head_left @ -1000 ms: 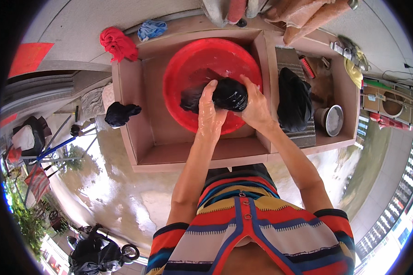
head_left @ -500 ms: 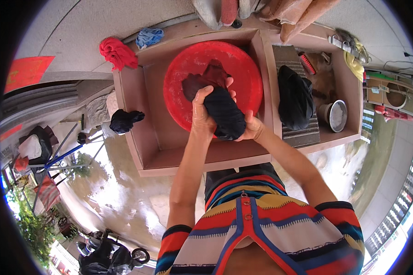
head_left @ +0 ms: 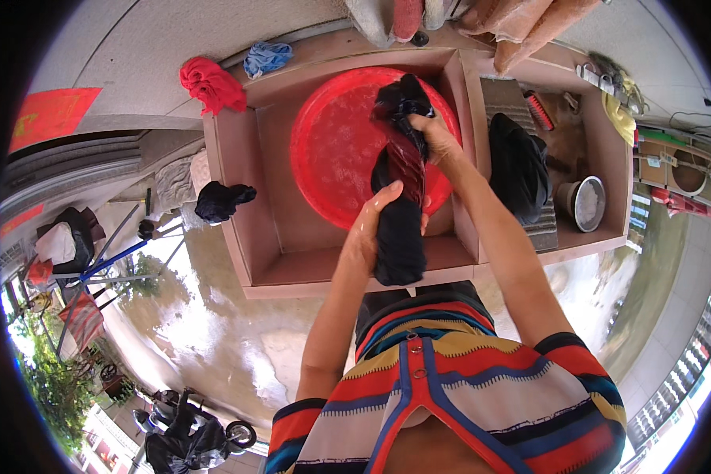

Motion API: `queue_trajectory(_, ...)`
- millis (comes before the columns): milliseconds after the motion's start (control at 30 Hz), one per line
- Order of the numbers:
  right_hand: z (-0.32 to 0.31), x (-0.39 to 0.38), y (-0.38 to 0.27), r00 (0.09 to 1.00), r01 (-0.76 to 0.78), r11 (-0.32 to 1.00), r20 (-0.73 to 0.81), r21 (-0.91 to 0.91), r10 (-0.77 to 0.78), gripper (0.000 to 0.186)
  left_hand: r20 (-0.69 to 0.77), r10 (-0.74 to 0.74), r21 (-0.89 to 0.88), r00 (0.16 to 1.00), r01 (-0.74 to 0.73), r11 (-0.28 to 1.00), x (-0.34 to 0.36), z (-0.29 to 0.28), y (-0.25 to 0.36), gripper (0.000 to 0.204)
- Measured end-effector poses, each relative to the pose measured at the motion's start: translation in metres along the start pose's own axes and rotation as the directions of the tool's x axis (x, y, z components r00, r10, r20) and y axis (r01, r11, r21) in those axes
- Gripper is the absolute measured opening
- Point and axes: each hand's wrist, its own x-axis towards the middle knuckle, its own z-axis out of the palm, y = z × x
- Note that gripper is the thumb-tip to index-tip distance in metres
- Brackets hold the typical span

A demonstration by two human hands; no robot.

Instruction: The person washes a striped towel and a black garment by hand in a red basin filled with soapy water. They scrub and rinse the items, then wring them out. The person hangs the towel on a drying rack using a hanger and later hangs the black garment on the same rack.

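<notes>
Twisted black-and-maroon cloth [head_left: 404, 164] reaches over the red plastic basin [head_left: 332, 150], past its near rim; the right hand [head_left: 438, 141] grips the far part, the left hand [head_left: 374, 216] the near, spaced probably to hold the twist taut.

Right grip [head_left: 436, 137] clenches farther out than the curled left grip [head_left: 373, 216].

The dark cloth [head_left: 400, 241] you grip looks soft, with a wet gloss along its twisted maroon stretch and a matt finish at the blackish end nearer you. Your red basin [head_left: 332, 150] looks like smooth, shiny plastic; the pinkish-brown trough [head_left: 316, 268] around it is smooth, dull-sheened. To your right, the grey slab [head_left: 541, 235] is ridged and matt. Your striped top [head_left: 490, 387] looks like textured cloth.
</notes>
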Motion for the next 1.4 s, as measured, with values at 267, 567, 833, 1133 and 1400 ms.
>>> queue_trajectory(267, 0.046, 0.009, -0.017, 0.992, 0.108, -0.07, 0.112, -0.992, -0.057, 0.046, -0.169, 0.562, 0.986, 0.81, 0.129, 0.109, 0.063, -0.01, 0.009, 0.088)
queue_trajectory(567, -0.008, -0.003, -0.042, 0.87, -0.007, 0.929, 0.455, -0.37, 0.188, 0.087, 0.098, 0.13, 0.125, 0.987, -0.142, 0.982, 0.009, -0.017, -0.006, 0.05)
queue_trajectory(833, -0.012, -0.029, 0.046, 0.931, -0.042, 0.804, 0.315, 0.593, -0.184, 0.103, 0.706, 0.282, -0.618, 0.65, 0.369, 0.694, 0.012, 0.008, -0.056, 0.066)
queue_trajectory(1133, 0.04, -0.057, -0.066, 0.97, 0.031, 0.999, 0.243, -0.044, -0.02, 0.071, 0.48, 0.133, -0.426, 0.867, 0.098, 0.899, -0.007, -0.021, -0.042, 0.063)
queue_trajectory(1400, 0.04, -0.029, -0.027, 0.97, 0.189, 0.345, 0.119, -0.919, -0.213, 0.059, -0.031, 0.631, 0.448, 0.775, -0.553, 0.702, 0.048, -0.016, -0.037, 0.073)
